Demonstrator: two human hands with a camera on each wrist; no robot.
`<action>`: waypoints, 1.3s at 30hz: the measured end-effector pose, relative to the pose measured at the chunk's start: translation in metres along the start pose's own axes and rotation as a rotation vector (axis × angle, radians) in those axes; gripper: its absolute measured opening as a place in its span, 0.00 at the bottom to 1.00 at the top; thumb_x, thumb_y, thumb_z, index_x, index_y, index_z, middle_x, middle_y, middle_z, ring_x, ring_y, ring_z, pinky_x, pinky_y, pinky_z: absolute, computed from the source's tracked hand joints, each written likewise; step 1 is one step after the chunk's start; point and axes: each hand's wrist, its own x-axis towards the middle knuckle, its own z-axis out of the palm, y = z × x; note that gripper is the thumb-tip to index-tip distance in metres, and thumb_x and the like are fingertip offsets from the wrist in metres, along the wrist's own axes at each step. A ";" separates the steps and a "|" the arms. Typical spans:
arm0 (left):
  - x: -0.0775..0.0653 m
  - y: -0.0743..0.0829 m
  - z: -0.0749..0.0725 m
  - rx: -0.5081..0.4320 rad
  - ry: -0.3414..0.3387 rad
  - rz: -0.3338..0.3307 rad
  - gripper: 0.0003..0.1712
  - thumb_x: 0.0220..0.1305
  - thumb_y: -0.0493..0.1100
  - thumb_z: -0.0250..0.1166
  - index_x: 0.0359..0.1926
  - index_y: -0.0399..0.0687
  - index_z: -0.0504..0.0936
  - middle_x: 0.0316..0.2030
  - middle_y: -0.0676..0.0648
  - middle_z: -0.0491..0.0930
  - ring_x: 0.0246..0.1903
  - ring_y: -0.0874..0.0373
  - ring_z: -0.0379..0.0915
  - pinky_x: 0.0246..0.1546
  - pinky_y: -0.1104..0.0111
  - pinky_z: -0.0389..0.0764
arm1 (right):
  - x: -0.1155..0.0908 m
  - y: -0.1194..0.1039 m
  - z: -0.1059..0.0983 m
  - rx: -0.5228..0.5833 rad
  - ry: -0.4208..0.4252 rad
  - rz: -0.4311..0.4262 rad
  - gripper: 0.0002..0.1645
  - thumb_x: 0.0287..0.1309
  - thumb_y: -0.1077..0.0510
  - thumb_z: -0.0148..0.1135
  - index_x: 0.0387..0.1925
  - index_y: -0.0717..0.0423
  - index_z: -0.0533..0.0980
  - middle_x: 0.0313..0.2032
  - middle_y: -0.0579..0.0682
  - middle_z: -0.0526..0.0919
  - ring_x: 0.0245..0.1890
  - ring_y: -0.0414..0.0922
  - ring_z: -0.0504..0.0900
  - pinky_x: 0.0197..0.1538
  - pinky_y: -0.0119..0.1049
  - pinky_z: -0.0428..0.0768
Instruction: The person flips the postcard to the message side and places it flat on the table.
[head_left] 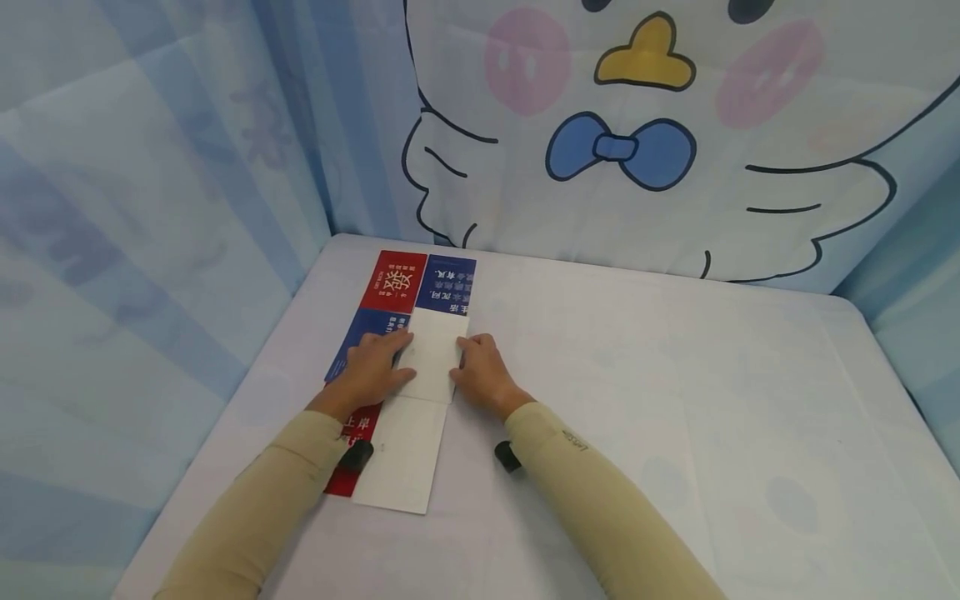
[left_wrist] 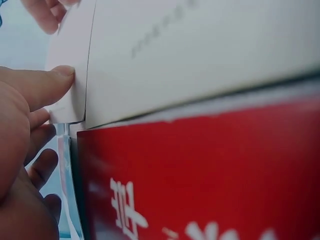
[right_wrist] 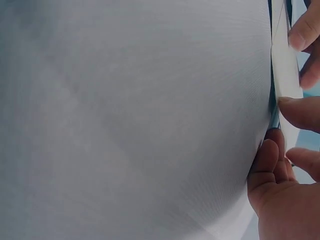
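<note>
A white-faced rectangular booklet [head_left: 431,354] lies between my two hands, a second white-faced booklet [head_left: 401,454] directly below it. My left hand [head_left: 371,367] rests at the upper one's left edge, thumb and index finger extended onto it. In the left wrist view, its thumb [left_wrist: 57,82] presses the white face while the other fingers hang loosely beside the edge. Across from it, my right hand [head_left: 483,371] touches the right edge with thumb and index finger. The right wrist view shows its remaining fingers [right_wrist: 272,160] bent near the cloth.
A red booklet [head_left: 392,282] and a blue booklet [head_left: 447,283] with printed characters lie at the far end. Another blue one [head_left: 348,337] and a red one [head_left: 345,482] sit along the left. White cloth [head_left: 675,433] covers the table; patterned curtains [head_left: 360,125] stand around it.
</note>
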 end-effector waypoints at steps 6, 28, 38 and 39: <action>0.000 -0.001 0.000 0.003 -0.004 0.001 0.42 0.66 0.48 0.68 0.76 0.48 0.61 0.75 0.44 0.58 0.68 0.38 0.53 0.62 0.39 0.61 | 0.002 -0.001 0.000 -0.012 -0.007 -0.006 0.35 0.66 0.63 0.59 0.72 0.65 0.63 0.63 0.63 0.65 0.57 0.52 0.70 0.64 0.42 0.72; -0.002 -0.004 0.000 -0.027 -0.033 -0.039 0.41 0.65 0.49 0.68 0.76 0.53 0.63 0.70 0.39 0.63 0.66 0.37 0.54 0.59 0.37 0.66 | 0.006 0.000 -0.001 -0.109 -0.068 -0.090 0.33 0.66 0.64 0.56 0.71 0.67 0.63 0.68 0.62 0.67 0.69 0.55 0.65 0.72 0.44 0.59; -0.002 -0.004 0.000 -0.016 -0.031 -0.038 0.41 0.65 0.50 0.68 0.76 0.53 0.63 0.70 0.40 0.64 0.66 0.38 0.54 0.59 0.38 0.67 | 0.006 0.001 -0.001 -0.112 -0.084 -0.071 0.34 0.68 0.63 0.57 0.72 0.65 0.62 0.69 0.60 0.67 0.69 0.53 0.65 0.72 0.44 0.59; -0.002 -0.004 0.000 -0.016 -0.032 -0.032 0.41 0.65 0.49 0.68 0.75 0.52 0.63 0.70 0.40 0.64 0.66 0.38 0.54 0.60 0.37 0.66 | 0.006 0.001 0.000 -0.108 -0.082 -0.072 0.34 0.68 0.62 0.58 0.72 0.64 0.63 0.69 0.60 0.66 0.69 0.53 0.65 0.72 0.44 0.59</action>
